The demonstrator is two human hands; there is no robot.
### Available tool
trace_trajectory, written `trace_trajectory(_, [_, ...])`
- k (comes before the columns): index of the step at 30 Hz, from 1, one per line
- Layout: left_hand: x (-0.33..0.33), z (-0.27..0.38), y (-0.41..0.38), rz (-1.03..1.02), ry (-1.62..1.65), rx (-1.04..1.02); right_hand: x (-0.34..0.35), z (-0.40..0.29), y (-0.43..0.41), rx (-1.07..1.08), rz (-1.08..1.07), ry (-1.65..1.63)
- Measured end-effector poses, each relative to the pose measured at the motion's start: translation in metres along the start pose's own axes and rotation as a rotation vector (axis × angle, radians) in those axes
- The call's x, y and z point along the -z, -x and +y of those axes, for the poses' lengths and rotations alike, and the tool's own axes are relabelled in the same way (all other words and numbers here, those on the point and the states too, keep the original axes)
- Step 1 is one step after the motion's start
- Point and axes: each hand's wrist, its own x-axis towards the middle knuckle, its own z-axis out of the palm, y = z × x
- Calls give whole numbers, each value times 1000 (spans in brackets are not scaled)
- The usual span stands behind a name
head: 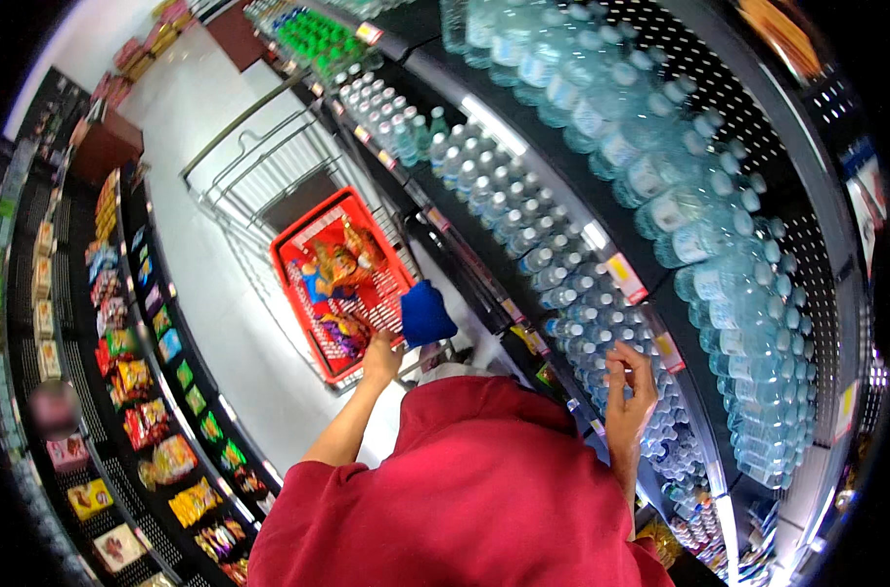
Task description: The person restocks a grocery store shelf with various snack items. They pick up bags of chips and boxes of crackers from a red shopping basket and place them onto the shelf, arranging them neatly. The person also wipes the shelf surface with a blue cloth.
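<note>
A red plastic shopping basket (282, 277) sits in a metal shopping cart (228, 150), with several bright snack packets (333, 265) inside. My left hand (383, 357) is at the basket's near edge; whether its fingers grip the edge or the cart is not clear. A blue cloth item (427, 314) lies over the basket's right corner, beside that hand. My right hand (630, 378) is raised in front of the shelf of small water bottles (515, 220), its fingers bent and apart, with nothing visible in it. Whether it touches a bottle cannot be told.
Large water bottles (665, 205) fill the upper right shelf, above a shelf edge with price tags (625, 275). Green-capped bottles (320, 44) stand farther along. Across the pale aisle floor (217, 323), the left shelves hold snack bags (133, 378) and boxes. Stacked packs lie at the far end.
</note>
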Motion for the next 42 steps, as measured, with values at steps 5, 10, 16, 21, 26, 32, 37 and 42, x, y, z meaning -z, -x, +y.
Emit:
trace_trajectory(5, [20, -66, -8, 158, -120, 508, -32, -23, -10, 58, -158, 98])
trace_trajectory(10, [27, -111, -26, 64, -177, 674, -59, -46, -8, 45, -229, 127])
trace_trajectory(16, [16, -159, -60, -368, -24, 927, -76, -61, -5, -2, -243, 128])
trace_trajectory(21, [-3, -170, -66, -300, -92, 877, -83, -62, -4, -7, -230, 150])
trace_trajectory(26, [-7, -174, -74, -252, -70, 728, -88, -60, -5, 14, -231, 147])
trace_trajectory(32, [40, -139, -69, 46, -79, 215, -86, -55, -9, -7, -229, 104])
trace_trajectory(37, [123, -77, -83, 178, 215, -60, -88, -48, -16, 66, -247, 83])
trace_trajectory(42, [221, 18, -107, -114, 443, -120, -87, -49, -23, 34, -286, -61])
